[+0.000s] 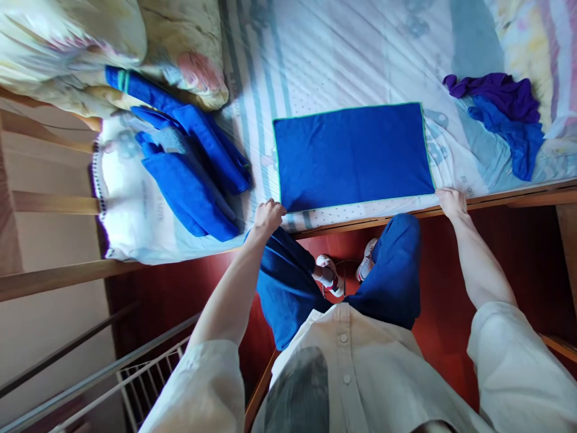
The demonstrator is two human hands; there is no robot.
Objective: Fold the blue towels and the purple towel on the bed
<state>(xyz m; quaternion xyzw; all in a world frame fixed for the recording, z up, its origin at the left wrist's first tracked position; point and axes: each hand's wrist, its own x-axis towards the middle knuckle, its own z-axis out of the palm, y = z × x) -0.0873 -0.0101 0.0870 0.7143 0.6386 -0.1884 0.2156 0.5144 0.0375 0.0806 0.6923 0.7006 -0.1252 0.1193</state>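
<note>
A blue cloth with a thin green edge (354, 156) lies spread flat as a rectangle on the bed, close to its front edge. My left hand (269, 216) is closed on the cloth's near left corner. At the near right corner, my right hand (452, 202) pinches the cloth's edge. Both sets of fingers are bent, with the thumbs partly hidden. The cloth looks smooth, with slight wrinkles.
Blue garments (193, 162) lie in a heap on the left, beside a patterned quilt (189, 54). Purple cloth (500, 93) and crumpled blue cloth (511, 132) rest at the right. The bed's wooden edge (351, 225) runs before my knees. A white rack (148, 385) stands lower left.
</note>
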